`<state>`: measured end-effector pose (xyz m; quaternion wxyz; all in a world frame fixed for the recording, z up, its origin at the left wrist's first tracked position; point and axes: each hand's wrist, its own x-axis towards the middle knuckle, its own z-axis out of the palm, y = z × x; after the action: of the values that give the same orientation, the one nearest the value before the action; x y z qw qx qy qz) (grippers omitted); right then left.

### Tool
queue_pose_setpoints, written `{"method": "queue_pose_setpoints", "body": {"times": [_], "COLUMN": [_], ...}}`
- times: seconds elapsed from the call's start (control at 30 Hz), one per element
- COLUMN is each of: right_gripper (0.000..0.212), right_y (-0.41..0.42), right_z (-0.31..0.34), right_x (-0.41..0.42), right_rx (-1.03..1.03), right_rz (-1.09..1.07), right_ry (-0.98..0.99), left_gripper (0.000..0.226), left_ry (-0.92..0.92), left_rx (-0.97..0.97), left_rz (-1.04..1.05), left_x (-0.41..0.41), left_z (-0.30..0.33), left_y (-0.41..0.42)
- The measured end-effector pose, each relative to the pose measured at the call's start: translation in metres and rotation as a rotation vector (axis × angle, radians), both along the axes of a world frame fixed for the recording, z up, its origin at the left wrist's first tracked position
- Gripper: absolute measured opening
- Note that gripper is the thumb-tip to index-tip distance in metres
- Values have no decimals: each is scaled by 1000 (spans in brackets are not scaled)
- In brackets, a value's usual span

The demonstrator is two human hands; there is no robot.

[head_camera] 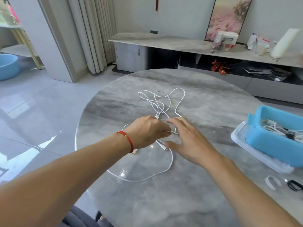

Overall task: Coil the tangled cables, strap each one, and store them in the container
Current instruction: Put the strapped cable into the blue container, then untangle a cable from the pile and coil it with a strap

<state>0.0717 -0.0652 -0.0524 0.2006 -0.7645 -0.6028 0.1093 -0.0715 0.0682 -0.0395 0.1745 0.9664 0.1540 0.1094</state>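
Note:
Tangled white cables lie in loops on the round grey marble table, with one long loop curving toward me. My left hand, a red cord on its wrist, pinches a cable near a connector in the middle of the tangle. My right hand hovers just beside it with fingers spread and relaxed, holding nothing. A blue container at the right edge holds several coiled, strapped white cables.
The blue container sits on a clear plastic lid. A white strap and a black strap lie on the table at the near right. Beyond the table stand a low cabinet and curtains.

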Motion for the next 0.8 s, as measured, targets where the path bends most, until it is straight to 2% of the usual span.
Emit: {"method": "queue_pose_setpoints", "body": {"times": [0.07, 0.13, 0.2, 0.3, 0.37, 0.47, 0.5, 0.57, 0.7, 0.77, 0.8], "right_gripper": [28, 6, 17, 28, 30, 31, 31, 31, 31, 29, 27], "right_y": [-3, -6, -15, -31, -42, -55, -59, -62, -55, -52, -52], "right_z": [7, 17, 27, 36, 38, 44, 44, 43, 46, 45, 44], "right_x": [2, 12, 26, 41, 48, 62, 65, 68, 66, 67, 65], "right_rx": [60, 77, 119, 109, 119, 175, 197, 284, 455, 473, 453], "right_rz": [1, -40, -86, -121, -145, -196, -200, -217, -286, -290, -269], "right_ry": [45, 62, 104, 182, 218, 293, 301, 305, 237, 235, 242], "left_gripper": [17, 18, 20, 27, 29, 33, 35, 36, 30, 25, 25], "left_ry": [-84, -103, -84, -84, -176, -424, -464, -409, -160, -154, -181], "left_rx": [22, -63, -196, -294, -435, -785, -846, -864, -811, -820, -910], "left_rz": [-32, -35, -4, 29, 53, 189, 236, 263, 174, 212, 258], "left_x": [12, 17, 18, 18, 23, 28, 29, 27, 19, 19, 19], "left_z": [9, 15, 16, 16, 22, 30, 30, 25, 15, 10, 9], "left_y": [-13, -15, -14, -13, -14, -5, -3, -1, -1, -1, -3]}}
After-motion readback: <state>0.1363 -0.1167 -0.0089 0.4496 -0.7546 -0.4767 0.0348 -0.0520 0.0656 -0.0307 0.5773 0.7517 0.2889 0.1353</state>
